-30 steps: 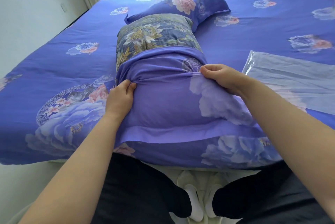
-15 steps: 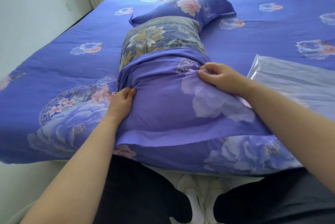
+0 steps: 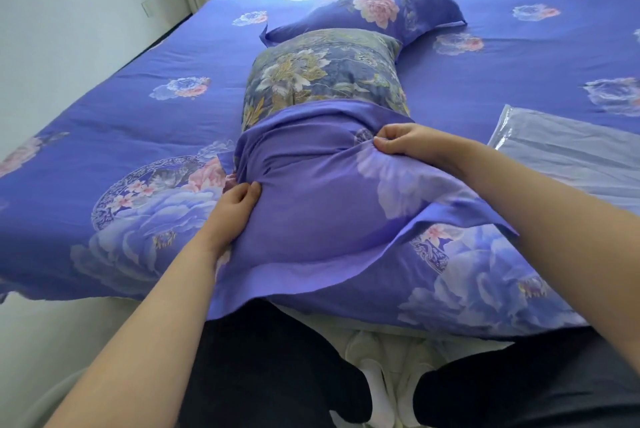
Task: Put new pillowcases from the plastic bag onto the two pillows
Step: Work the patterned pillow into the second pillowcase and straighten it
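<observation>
Pillowcase (image 3: 311,206) hem lifted nearer, left hand (image 3: 232,209), right hand (image 3: 412,143) gripping its sides

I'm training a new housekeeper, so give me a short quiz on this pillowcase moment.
1. True or false: the purple pillowcase covers the whole near pillow.
2. What does the right hand do? A) rests flat B) pinches the pillowcase C) holds the plastic bag
3. Fill in: the left hand grips the pillowcase at its ___ side.

Key: 1 false, the far half shows. 2 B. 3 left.
</observation>
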